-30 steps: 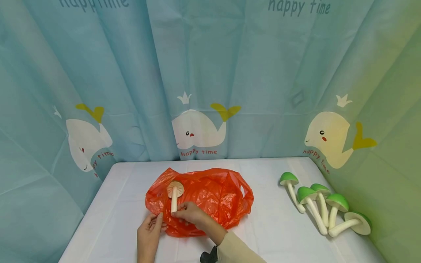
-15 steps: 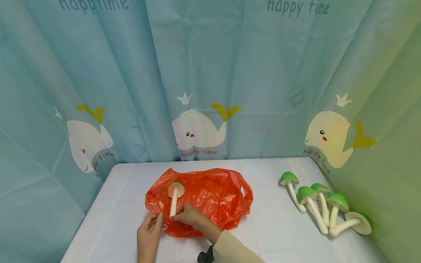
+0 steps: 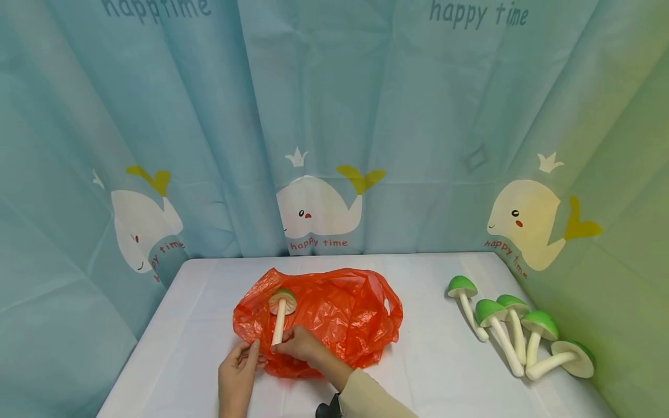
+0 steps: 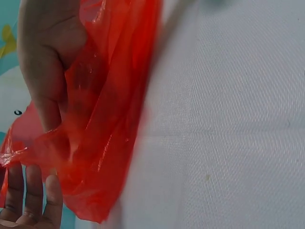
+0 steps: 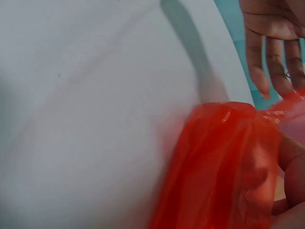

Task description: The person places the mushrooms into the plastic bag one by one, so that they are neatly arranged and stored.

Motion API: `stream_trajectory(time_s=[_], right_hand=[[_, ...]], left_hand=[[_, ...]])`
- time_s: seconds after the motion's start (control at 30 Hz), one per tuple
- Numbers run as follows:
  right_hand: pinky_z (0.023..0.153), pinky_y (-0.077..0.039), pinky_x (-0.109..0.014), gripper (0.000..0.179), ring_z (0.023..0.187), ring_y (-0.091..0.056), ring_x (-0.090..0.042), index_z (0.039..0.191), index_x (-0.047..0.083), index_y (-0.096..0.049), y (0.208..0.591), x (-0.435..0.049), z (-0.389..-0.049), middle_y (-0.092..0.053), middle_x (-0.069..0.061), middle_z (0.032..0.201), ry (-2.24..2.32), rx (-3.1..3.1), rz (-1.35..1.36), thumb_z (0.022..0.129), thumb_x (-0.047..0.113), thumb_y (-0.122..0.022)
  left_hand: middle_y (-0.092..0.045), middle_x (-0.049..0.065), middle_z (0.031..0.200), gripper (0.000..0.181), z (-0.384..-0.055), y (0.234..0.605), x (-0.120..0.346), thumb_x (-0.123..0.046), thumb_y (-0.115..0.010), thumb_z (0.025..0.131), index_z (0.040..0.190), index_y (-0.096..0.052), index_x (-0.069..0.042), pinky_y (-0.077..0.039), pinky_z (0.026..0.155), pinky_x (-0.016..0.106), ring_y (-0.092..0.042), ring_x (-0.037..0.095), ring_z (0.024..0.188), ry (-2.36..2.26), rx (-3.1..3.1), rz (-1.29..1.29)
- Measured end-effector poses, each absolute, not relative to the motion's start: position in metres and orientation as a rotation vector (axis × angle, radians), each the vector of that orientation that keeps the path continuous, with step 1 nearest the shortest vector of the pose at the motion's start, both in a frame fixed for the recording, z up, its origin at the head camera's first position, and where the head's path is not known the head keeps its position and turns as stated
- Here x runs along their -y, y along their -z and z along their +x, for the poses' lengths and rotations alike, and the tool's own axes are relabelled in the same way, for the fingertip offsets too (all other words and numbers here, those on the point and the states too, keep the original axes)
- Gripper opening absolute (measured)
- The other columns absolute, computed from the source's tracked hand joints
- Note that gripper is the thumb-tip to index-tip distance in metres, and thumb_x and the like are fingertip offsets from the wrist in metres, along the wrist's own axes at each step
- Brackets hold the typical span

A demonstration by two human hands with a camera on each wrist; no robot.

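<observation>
A blue-green curtain [image 3: 418, 116] with soft vertical folds and printed white whales [image 3: 326, 209] backs a table [image 3: 428, 354] under white cloth, whose weave shows finely in the left wrist view. At the table's right side, well apart from the hands, lie five loose mushrooms [image 3: 504, 342] with domed green caps and smooth pale stems — four bunched together, one farther off. A red bag [image 3: 340, 316] of thin, shiny, crinkled plastic spreads left of the middle, a handle hole at its right end. The right hand [image 3: 300, 343] and its forearm cross the bag's near side, hiding part of it; a beige sleeve [image 3: 371, 397] and a small black object [image 3: 328, 409] follow at the near edge.

The held mushroom [image 3: 280, 319] is over the bag's left part, its ribbed underside showing. Its long axis runs near to far, cap far and stem end near, leaning slightly left — the right hand pinches that near end. Whether the cap touches the film I cannot tell. The left hand [image 3: 239, 371] pinches the bag's near-left rim.
</observation>
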State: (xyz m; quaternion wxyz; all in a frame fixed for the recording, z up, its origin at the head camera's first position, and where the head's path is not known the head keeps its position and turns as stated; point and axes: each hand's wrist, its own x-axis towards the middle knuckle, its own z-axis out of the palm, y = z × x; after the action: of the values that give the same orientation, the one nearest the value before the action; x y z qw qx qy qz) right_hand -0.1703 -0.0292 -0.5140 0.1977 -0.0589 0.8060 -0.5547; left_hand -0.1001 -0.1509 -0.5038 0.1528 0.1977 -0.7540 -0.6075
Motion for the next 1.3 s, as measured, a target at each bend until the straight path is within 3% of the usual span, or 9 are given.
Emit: stream_trajectory(time_s=[0.13,0.57,0.83,1.07,1.27,1.3], right_hand=[[0.044,-0.037,-0.019,0.025,0.054,-0.043,-0.012,0.076,0.005,-0.057,0.511,0.022,-0.172,-0.05,0.0,0.063,1.572,-2.27,-0.12,0.077,0.017,-0.079],[0.052,-0.045,-0.023,0.039,0.062,-0.049,-0.014,0.103,0.001,-0.054,0.497,-0.003,-0.171,-0.053,-0.004,0.074,1.697,-2.251,-0.178,0.079,0.021,-0.078],[0.053,-0.042,-0.024,0.037,0.064,-0.048,-0.015,0.107,0.0,-0.054,0.485,-0.017,-0.168,-0.052,-0.005,0.08,1.788,-2.166,-0.232,0.084,0.021,-0.073],[0.061,-0.047,-0.027,0.037,0.072,-0.05,-0.018,0.108,0.003,-0.055,0.477,-0.034,-0.17,-0.053,-0.006,0.086,1.809,-2.186,-0.207,0.086,0.028,-0.071],[0.062,-0.048,-0.029,0.034,0.073,-0.052,-0.019,0.109,0.002,-0.058,0.476,-0.047,-0.173,-0.055,-0.006,0.087,1.858,-2.168,-0.205,0.088,0.027,-0.068],[0.064,-0.05,-0.031,0.034,0.075,-0.053,-0.021,0.11,0.001,-0.058,0.477,-0.05,-0.173,-0.055,-0.006,0.087,1.856,-2.175,-0.197,0.088,0.026,-0.067]], left_hand=[[-0.063,0.013,0.08,0.04,-0.1,0.506,0.151,-0.032,-0.058,0.094,0.098,-0.06,0.007,-0.057,0.056,0.03,-0.064,0.017,0.066,1.713,2.161,0.55],[-0.062,0.014,0.082,0.035,-0.1,0.504,0.15,-0.027,-0.061,0.094,0.101,-0.058,0.007,-0.057,0.062,0.027,-0.063,0.015,0.068,1.805,2.152,0.59],[-0.06,0.014,0.084,0.042,-0.1,0.507,0.146,-0.033,-0.062,0.092,0.102,-0.058,0.007,-0.057,0.062,0.027,-0.063,0.017,0.069,1.804,2.147,0.61],[-0.06,0.014,0.081,0.038,-0.101,0.512,0.145,-0.031,-0.063,0.092,0.098,-0.059,0.006,-0.057,0.058,0.025,-0.063,0.015,0.065,1.787,2.116,0.614],[-0.06,0.015,0.086,0.04,-0.101,0.51,0.146,-0.031,-0.062,0.092,0.104,-0.057,0.007,-0.057,0.063,0.024,-0.063,0.014,0.069,1.827,2.148,0.632],[-0.059,0.014,0.087,0.048,-0.102,0.514,0.147,-0.04,-0.062,0.091,0.103,-0.057,0.006,-0.057,0.062,0.023,-0.063,0.014,0.069,1.823,2.147,0.631]])
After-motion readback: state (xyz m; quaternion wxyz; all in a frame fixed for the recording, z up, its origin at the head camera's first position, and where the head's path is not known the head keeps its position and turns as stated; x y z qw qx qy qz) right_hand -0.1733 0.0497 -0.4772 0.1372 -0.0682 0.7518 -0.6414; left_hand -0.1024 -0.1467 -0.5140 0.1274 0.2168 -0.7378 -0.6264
